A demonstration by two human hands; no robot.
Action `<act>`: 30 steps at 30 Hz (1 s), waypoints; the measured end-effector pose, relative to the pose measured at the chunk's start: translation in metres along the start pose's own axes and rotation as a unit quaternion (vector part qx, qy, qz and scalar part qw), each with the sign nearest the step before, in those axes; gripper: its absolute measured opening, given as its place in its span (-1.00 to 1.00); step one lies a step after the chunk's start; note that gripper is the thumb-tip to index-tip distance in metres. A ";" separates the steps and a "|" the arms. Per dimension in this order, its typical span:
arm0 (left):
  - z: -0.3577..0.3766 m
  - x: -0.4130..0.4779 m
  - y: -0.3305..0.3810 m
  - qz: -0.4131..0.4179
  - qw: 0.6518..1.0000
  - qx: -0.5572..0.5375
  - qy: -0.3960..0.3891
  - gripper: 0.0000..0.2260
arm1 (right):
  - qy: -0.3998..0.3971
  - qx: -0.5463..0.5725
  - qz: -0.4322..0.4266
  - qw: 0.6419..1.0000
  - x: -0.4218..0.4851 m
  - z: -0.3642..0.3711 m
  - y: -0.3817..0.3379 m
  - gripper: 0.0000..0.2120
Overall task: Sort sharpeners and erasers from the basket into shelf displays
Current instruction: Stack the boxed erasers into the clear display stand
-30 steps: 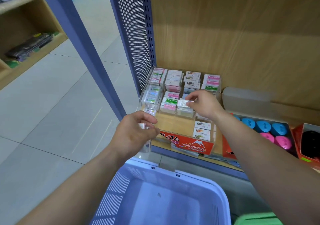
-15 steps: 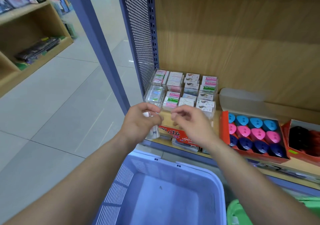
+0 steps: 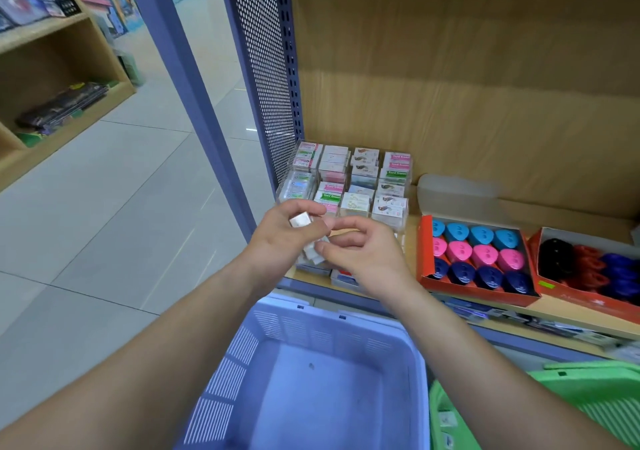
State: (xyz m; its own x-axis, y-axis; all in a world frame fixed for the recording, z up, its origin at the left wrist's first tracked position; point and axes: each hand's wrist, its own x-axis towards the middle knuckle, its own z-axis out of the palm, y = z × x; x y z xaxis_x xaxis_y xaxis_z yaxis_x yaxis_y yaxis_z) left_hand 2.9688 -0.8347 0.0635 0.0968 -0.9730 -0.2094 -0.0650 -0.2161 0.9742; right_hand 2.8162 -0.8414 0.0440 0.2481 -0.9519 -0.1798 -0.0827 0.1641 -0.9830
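Holding small white erasers (image 3: 302, 221) bunched in my left hand (image 3: 281, 241), just before the clear eraser display (image 3: 349, 181); right hand (image 3: 360, 252) pinching one off. Best: take singly, match label, seat flat in its compartment.

To our left we see a pale tiled floor (image 3: 114, 207), a wooden bookcase (image 3: 52, 68) holding dark packets (image 3: 62, 106), a blue slanted post (image 3: 183, 79), and a green basket (image 3: 588, 401) at lower right.

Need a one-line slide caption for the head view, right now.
Both hands, left and right, hold small white erasers above a purple basket, before the eraser display.
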 end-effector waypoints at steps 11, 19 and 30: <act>0.006 0.012 -0.010 0.002 0.996 0.017 -0.090 -0.67 | -0.022 0.110 0.030 0.993 0.004 -0.014 0.009 -0.86; 0.006 0.018 -0.014 0.033 0.998 0.041 -0.037 -0.53 | -0.064 0.097 0.053 0.992 0.012 -0.024 0.013 -0.83; 0.016 0.025 -0.021 0.003 0.999 -0.017 -0.027 -0.61 | -0.048 0.185 0.070 0.979 0.016 -0.022 0.015 -0.94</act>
State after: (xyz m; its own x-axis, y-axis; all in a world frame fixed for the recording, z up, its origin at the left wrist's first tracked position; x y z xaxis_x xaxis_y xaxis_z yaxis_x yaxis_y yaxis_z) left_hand 2.9566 -0.8563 0.0368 0.0434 -0.9775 -0.2062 -0.0314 -0.2077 0.9777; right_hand 2.7973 -0.8601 0.0269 0.3501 -0.8879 -0.2985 0.2279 0.3898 -0.8922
